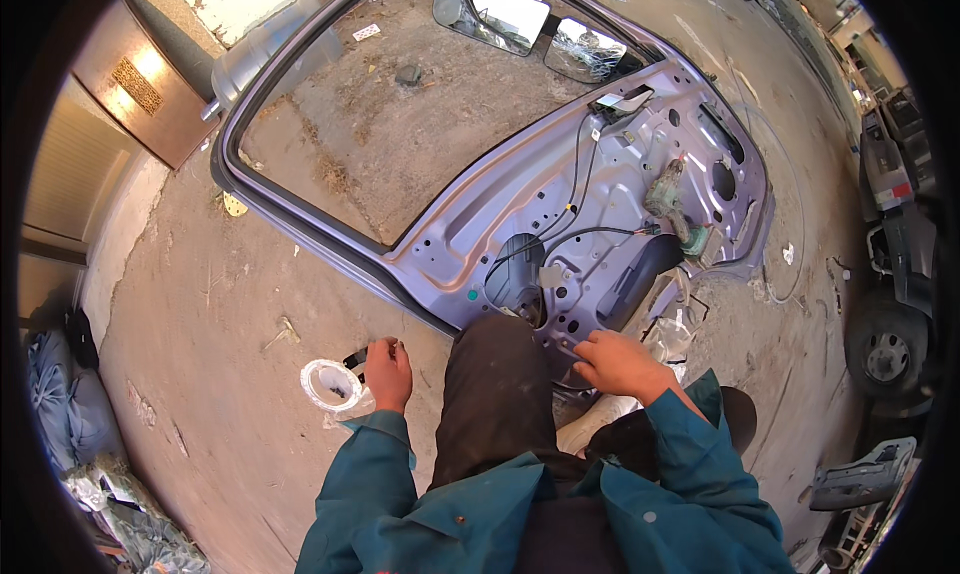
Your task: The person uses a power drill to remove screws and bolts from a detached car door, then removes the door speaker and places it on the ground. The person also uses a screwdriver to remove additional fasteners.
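Note:
A purple car door [470, 224], stripped of its inner trim, lies on the ground before me, its window frame on the far left. My right hand [625, 364] is at the door's near edge, fingers curled and pressed together; whatever is between them is hidden. Left of my knee, my left hand [389, 376] is closed, its fingertips around something too small to name. A black piece [357, 360] shows beside those fingers, next to a white ring-shaped thing [333, 386] on the ground. Black cables [578, 174] run across the door panel. A dusty green drill-shaped tool [668, 194] rests on it.
A door mirror with cracked glass [585, 52] shows beyond the window frame. A clear bottle [265, 59] lies at the far left near a brown door [150, 74]. Blue-grey bundles [65, 394] sit at left. A vehicle wheel [888, 352] and dark parts line the right.

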Tool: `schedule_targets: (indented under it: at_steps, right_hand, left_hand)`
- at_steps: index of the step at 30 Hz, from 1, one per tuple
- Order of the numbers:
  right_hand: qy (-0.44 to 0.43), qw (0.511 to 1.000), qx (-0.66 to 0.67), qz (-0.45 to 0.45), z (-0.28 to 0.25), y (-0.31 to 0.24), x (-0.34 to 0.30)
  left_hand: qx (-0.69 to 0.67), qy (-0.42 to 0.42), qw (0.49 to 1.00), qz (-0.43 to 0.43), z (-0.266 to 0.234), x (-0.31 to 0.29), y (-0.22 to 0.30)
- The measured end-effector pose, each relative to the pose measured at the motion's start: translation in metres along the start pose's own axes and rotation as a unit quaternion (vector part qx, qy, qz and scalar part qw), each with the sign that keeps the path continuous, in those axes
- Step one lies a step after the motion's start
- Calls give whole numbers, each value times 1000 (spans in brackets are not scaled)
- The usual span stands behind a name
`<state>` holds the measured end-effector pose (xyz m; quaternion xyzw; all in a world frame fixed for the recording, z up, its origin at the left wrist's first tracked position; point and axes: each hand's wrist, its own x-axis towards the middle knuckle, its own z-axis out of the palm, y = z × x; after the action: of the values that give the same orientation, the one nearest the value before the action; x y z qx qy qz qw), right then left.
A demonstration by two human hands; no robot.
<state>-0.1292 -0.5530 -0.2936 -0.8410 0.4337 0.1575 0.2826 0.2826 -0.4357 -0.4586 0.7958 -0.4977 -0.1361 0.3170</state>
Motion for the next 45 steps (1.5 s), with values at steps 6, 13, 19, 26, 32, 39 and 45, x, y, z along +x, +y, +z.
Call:
schedule_targets:
  at_steps: [6,13,19,26,32,39,45]
  right_hand:
    - [181,983,26,-4,-87,15,-69]
    - [274,943,113,153,-85,69,-159]
    - [193,941,213,176,-72,72,-179]
    - [178,929,252,203,-80,76,-172]
    - [199,940,217,172,-81,85,-161]
    - [194,942,211,177,-80,83,-165]
    - [221,932,220,185,-80,77,-181]
  left_hand:
    - [-75,-33,984,158,20,81,93]
    - [-80,-45,980,177,71,128,117]
    - [-84,-114,975,171,96,120,118]
    - [-36,-94,978,183,94,119,130]
    - [-24,-145,976,161,92,130,143]
    - [-16,-234,936,262,82,160,147]
    - [110,-288,883,355,83,179,165]
